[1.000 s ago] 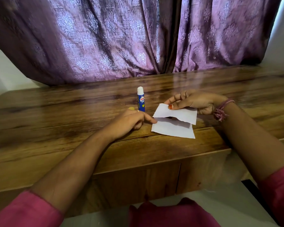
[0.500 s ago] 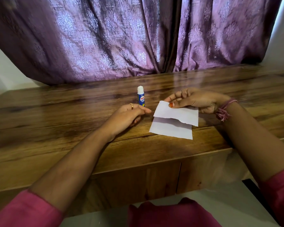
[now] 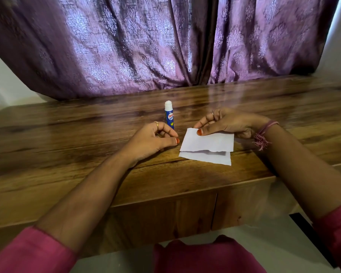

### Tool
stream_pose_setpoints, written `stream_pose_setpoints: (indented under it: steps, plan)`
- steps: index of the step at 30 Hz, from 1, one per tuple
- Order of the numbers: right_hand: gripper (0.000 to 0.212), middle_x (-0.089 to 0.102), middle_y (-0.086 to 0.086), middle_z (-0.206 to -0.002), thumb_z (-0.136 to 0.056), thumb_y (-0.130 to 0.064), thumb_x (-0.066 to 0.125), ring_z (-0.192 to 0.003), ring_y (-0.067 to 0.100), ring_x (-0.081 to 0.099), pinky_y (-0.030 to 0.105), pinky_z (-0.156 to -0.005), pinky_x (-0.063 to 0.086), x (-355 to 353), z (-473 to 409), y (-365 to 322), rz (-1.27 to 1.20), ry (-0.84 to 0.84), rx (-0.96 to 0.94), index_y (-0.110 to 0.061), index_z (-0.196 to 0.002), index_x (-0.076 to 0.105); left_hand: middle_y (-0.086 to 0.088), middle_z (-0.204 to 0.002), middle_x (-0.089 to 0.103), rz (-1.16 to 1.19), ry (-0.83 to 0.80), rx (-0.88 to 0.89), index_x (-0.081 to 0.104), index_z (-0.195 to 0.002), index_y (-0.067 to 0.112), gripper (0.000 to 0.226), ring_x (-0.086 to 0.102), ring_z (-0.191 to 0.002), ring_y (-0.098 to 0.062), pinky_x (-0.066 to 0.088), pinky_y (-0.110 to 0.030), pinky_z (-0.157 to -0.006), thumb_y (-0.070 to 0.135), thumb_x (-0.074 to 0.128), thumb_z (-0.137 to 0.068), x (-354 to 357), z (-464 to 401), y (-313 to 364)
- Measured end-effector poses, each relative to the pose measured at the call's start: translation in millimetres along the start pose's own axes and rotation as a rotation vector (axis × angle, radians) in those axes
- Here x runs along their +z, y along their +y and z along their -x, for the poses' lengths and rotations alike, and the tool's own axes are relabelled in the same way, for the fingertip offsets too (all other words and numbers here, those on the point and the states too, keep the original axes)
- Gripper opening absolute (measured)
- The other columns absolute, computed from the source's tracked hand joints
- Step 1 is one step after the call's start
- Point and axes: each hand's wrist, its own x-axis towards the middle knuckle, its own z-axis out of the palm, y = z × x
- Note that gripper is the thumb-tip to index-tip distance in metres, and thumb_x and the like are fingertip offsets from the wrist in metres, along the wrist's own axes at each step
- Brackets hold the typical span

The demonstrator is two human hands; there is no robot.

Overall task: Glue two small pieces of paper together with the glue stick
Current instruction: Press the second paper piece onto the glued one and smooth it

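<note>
Two small white pieces of paper lie on the wooden table (image 3: 87, 134). The upper paper (image 3: 211, 141) covers most of the lower paper (image 3: 207, 157), whose front strip shows. My right hand (image 3: 228, 123) pinches the upper paper's far left corner between thumb and fingers. My left hand (image 3: 154, 138) rests on the table just left of the papers, fingers loosely curled, holding nothing, thumb pointing at the paper edge. A blue glue stick (image 3: 169, 115) with a white cap stands upright behind my left hand.
A purple patterned curtain (image 3: 146, 46) hangs along the table's far edge. The table's front edge runs close below the papers, with cabinet doors (image 3: 185, 213) beneath it. My pink sleeves and lap fill the bottom of the view.
My left hand has drawn back off the papers to the left. The upper paper has come down over the lower one and covers more of it.
</note>
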Motion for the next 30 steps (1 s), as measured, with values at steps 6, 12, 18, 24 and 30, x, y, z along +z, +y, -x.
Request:
stream_pose_setpoints:
  steps: [6,12,18,24,30]
  plan:
    - [0.016,0.077,0.007,-0.079,-0.081,-0.003,0.069,-0.062,0.013,0.072,0.021,-0.052,0.057,7.5,1.9,-3.0,0.01,0.005,0.0,-0.01,-0.095,0.071,0.006,-0.075,0.064,-0.024,-0.033,0.003,0.07,-0.094,0.019,0.013,0.055,-0.059,0.003,0.046,-0.012,-0.055,0.016,0.071,-0.082,-0.4,-0.1,-0.5]
    - [0.015,0.077,0.005,-0.078,-0.082,-0.003,0.069,-0.063,0.011,0.072,0.019,-0.051,0.056,7.5,3.1,-4.3,0.025,0.002,0.005,-0.011,-0.094,0.071,0.006,-0.076,0.065,-0.027,-0.07,0.014,0.07,-0.097,0.018,0.015,0.054,-0.056,0.004,0.046,-0.012,-0.056,0.011,0.069,-0.083,-0.6,0.0,-1.0]
    - [0.016,0.077,0.007,-0.084,-0.079,-0.007,0.072,-0.067,0.013,0.073,0.021,-0.056,0.059,5.7,1.8,-2.6,0.053,-0.007,0.003,-0.013,-0.094,0.073,0.003,-0.079,0.067,-0.036,-0.069,0.015,0.071,-0.097,0.018,0.016,0.055,-0.056,0.005,0.045,-0.011,-0.055,0.012,0.071,-0.082,-1.2,-1.3,-3.5]
    - [0.014,0.077,0.007,-0.082,-0.078,-0.007,0.072,-0.066,0.013,0.073,0.021,-0.054,0.058,4.1,0.7,-0.3,0.047,-0.019,-0.001,-0.014,-0.091,0.074,0.005,-0.077,0.066,-0.029,-0.075,0.02,0.071,-0.095,0.018,0.017,0.055,-0.056,0.005,0.044,-0.01,-0.056,0.012,0.073,-0.08,-0.1,-3.0,-4.9]
    - [0.014,0.077,0.007,-0.083,-0.079,-0.007,0.072,-0.066,0.013,0.073,0.02,-0.052,0.056,3.6,0.3,0.2,0.056,-0.026,0.006,-0.013,-0.092,0.073,0.005,-0.078,0.067,-0.018,-0.08,0.017,0.072,-0.094,0.02,0.016,0.056,-0.058,0.005,0.044,-0.01,-0.057,0.012,0.073,-0.08,-0.7,-2.8,-5.7]
